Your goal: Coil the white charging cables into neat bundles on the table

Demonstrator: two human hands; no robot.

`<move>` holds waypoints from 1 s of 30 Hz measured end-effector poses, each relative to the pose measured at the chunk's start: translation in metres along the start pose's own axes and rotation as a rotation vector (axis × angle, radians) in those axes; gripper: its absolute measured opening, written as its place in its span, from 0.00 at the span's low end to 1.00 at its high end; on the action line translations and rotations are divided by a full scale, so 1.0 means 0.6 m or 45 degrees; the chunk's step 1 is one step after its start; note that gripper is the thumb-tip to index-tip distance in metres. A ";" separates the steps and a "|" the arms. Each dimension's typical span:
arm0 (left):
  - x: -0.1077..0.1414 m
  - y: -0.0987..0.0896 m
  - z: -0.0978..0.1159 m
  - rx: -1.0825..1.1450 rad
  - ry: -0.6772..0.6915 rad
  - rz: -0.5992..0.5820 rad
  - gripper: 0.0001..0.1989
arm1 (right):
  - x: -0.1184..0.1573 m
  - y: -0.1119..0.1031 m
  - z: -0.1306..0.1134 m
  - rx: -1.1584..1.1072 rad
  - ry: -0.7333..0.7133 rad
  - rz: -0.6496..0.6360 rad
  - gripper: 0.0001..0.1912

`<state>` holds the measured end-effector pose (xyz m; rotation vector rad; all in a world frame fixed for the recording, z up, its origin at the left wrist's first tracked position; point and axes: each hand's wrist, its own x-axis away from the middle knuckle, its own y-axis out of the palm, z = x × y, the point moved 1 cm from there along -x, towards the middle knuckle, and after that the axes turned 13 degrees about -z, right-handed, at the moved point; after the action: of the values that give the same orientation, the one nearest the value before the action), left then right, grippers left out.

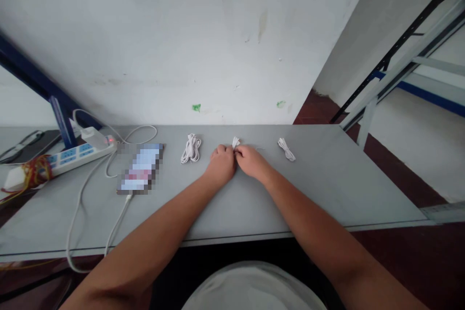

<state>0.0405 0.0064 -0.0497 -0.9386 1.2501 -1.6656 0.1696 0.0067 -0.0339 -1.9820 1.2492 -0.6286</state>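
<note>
Your left hand (221, 164) and right hand (252, 162) meet mid-frame on the grey tabletop (327, 179), fingers (238, 153) curled and pressed together, apparently pinching a small white cable (236, 142), though they hide most of it. One coiled white cable (191, 149) lies left of your hands, another white cable (286, 149) right.

The wall (181, 43) rises behind the far edge of the table (345, 179), so the hands, meeting at a small cable (236, 142), can pass only sideways or back. Leftward, the left hand (220, 164) soon meets a coil (191, 149), then the phone (140, 169) and its lead (118, 225). Rightward, the right hand (252, 162) has room before another coil (286, 149); beyond it, grey tabletop runs on.
</note>
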 end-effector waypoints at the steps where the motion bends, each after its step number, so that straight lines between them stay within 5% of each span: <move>1: 0.000 -0.001 -0.001 0.051 0.021 0.018 0.15 | 0.000 -0.001 -0.001 -0.023 -0.043 0.026 0.11; 10: 0.004 -0.024 -0.011 0.479 0.238 0.351 0.24 | 0.011 -0.009 -0.023 -0.249 -0.329 0.230 0.13; 14: 0.006 -0.028 -0.011 0.511 0.268 0.474 0.25 | 0.009 -0.005 -0.017 -0.610 -0.139 0.244 0.18; 18: 0.011 -0.027 -0.005 0.529 0.333 0.441 0.24 | 0.006 -0.004 -0.010 -0.858 -0.019 0.092 0.24; 30: 0.024 -0.042 0.013 0.463 0.477 0.189 0.22 | -0.008 -0.002 0.003 -1.179 -0.003 0.230 0.23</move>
<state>0.0380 -0.0057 -0.0225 -0.3158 1.1623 -1.9189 0.1696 0.0117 -0.0343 -2.5134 1.9077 0.0955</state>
